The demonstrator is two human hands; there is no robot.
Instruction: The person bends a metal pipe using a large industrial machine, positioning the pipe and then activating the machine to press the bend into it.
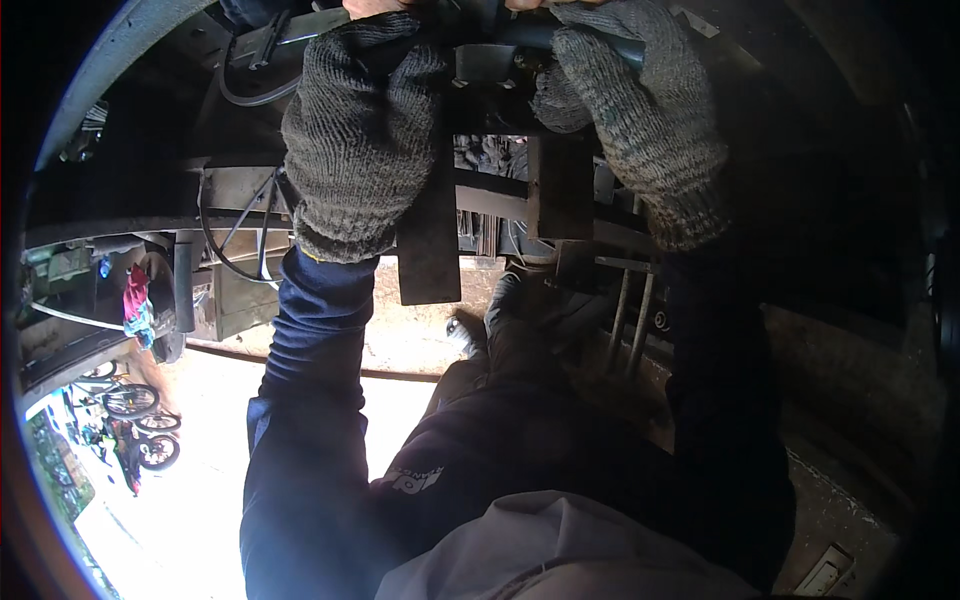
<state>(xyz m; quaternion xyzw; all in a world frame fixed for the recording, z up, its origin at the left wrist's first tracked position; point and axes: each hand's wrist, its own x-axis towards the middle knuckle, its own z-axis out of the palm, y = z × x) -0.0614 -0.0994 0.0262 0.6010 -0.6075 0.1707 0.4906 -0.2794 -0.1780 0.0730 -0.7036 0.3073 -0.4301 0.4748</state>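
Observation:
Both hands wear grey knit gloves over dark blue sleeves and reach up to the top of the view. My left hand is curled over a dark tube that runs across the top edge. My right hand is wrapped around the same tube further right. Between the hands a flat dark metal plate hangs downward from a rusty steel frame. The fingertips are hidden behind the tube.
My dark trousers and a shoe show below the hands, over sunlit dirt ground. Thin metal rods stand at centre right. Bicycles and coloured cloth lie at the left. A curved dark panel arcs at upper left.

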